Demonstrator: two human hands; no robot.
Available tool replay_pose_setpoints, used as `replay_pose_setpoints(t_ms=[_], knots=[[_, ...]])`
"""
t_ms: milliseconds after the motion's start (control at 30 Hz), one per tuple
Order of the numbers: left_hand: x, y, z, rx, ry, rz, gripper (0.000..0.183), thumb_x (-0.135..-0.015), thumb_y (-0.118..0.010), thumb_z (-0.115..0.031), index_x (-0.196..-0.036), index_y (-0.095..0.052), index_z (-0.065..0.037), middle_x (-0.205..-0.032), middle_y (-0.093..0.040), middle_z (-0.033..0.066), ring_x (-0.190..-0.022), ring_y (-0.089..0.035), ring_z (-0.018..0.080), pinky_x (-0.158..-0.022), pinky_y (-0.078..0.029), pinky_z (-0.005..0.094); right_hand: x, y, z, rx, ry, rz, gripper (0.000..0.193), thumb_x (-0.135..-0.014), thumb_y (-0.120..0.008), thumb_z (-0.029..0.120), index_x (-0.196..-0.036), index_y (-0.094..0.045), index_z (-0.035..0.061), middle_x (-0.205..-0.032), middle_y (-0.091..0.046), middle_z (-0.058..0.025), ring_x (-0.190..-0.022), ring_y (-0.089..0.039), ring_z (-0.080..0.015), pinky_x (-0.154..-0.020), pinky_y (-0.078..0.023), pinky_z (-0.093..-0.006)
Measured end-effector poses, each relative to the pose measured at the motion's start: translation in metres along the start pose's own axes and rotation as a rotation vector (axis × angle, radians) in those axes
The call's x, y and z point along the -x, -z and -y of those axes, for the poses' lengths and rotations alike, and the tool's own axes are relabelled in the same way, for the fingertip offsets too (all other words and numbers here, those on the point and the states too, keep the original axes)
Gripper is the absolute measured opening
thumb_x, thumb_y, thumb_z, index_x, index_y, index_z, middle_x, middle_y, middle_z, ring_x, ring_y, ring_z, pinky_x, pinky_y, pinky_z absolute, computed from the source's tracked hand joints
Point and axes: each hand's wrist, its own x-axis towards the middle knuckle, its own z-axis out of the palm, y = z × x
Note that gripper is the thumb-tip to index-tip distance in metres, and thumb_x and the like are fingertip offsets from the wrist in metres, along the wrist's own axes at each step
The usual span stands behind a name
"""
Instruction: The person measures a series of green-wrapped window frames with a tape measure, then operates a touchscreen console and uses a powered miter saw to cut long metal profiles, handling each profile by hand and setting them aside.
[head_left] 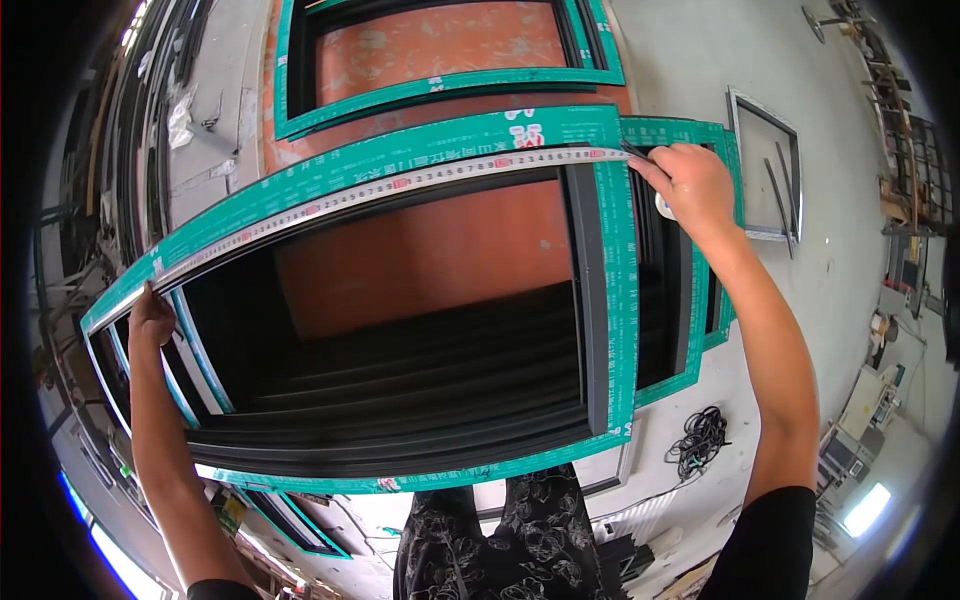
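Note:
A large window frame (pixel 618 290), black inside and covered with green protective film, lies stacked in front of me. The pale blade of a tape measure (pixel 440 178) stretches along its far bar, from the left corner to the right corner. At the right end my right hand (pixel 695 185) is closed, thumb and fingers pinching the tape by the corner. A small round whitish thing shows beneath that hand; I cannot make out what it is. My left hand (pixel 150 320) is closed at the tape's left end, against the frame's inner edge, its fingertips partly hidden.
Another green-filmed frame (pixel 440 82) lies beyond, on a reddish board (pixel 440 45). More green frames (pixel 685 370) stick out on the right. A grey frame (pixel 792 160) lies on the floor, and a black cable coil (pixel 697 440) sits nearby. Long dark profiles (pixel 130 130) line the left.

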Motion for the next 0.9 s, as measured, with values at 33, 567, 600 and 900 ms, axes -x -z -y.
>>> replay_pose_setpoints(t_ms=[33, 567, 600, 900], knots=[[0.004, 0.006, -0.004, -0.035, -0.031, -0.008, 0.008, -0.093, -0.063, -0.022, -0.095, -0.066, -0.015, -0.086, -0.069, -0.0031, -0.071, -0.064, 0.0103, -0.064, -0.053, 0.0181, 0.000, -0.001, -0.001, -0.002, -0.004, -0.006, 0.042, -0.086, -0.064, 0.037, -0.060, -0.054, 0.0057, -0.057, -0.050, -0.0115, -0.060, -0.052, -0.0312, -0.055, -0.039, -0.0436], [0.060, -0.038, 0.021, -0.131, -0.108, -0.123, 0.017, -0.093, -0.062, -0.033, -0.087, -0.066, -0.018, -0.074, -0.065, -0.0068, -0.057, -0.056, 0.0064, -0.052, -0.047, 0.0171, -0.004, -0.004, -0.014, 0.225, 0.145, -0.138, 0.029, -0.079, -0.071, 0.035, -0.065, -0.059, 0.0140, -0.059, -0.053, -0.0012, -0.065, -0.057, -0.0210, -0.063, -0.042, -0.0354], [0.050, -0.020, -0.007, -0.174, -0.086, -0.175, 0.019, -0.096, -0.056, -0.036, -0.094, -0.066, -0.020, -0.081, -0.067, -0.0087, -0.060, -0.057, 0.0050, -0.054, -0.047, 0.0164, -0.008, -0.006, -0.012, 0.209, 0.151, -0.169, 0.029, -0.079, -0.070, 0.036, -0.065, -0.059, 0.0142, -0.059, -0.053, -0.0012, -0.065, -0.057, -0.0207, -0.063, -0.042, -0.0351], [0.034, -0.014, -0.002, -0.104, -0.093, -0.207, 0.023, -0.090, -0.067, -0.036, -0.077, -0.064, -0.018, -0.063, -0.058, -0.0065, -0.053, -0.051, 0.0072, -0.048, -0.044, 0.0180, -0.004, -0.010, -0.014, 0.233, 0.142, -0.174, 0.029, -0.080, -0.069, 0.037, -0.065, -0.059, 0.0144, -0.060, -0.053, -0.0015, -0.065, -0.057, -0.0200, -0.063, -0.042, -0.0348]])
